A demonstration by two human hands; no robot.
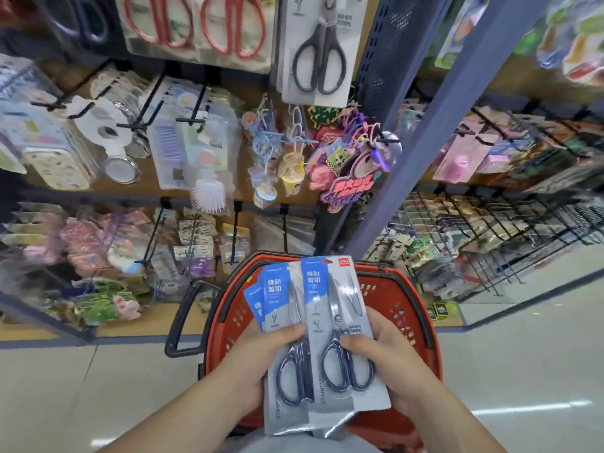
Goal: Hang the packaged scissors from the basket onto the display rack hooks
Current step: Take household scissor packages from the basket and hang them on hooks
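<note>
Shop aisle, red basket below. Your left hand and right hand pinch a fanned scissor packs stack between thumbs and fingers. Loose fan could slip while separating one.

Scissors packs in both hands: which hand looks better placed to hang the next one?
Probably the right hand. It pinches the front scissors pack, which lies on top of the fan, while the left hand grips the packs behind. The matching hung scissors are up on the rack.

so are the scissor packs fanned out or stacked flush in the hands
Fanned out. The scissor packs overlap with their blue tops spread apart, held by the left hand and right hand above the red basket.
</note>
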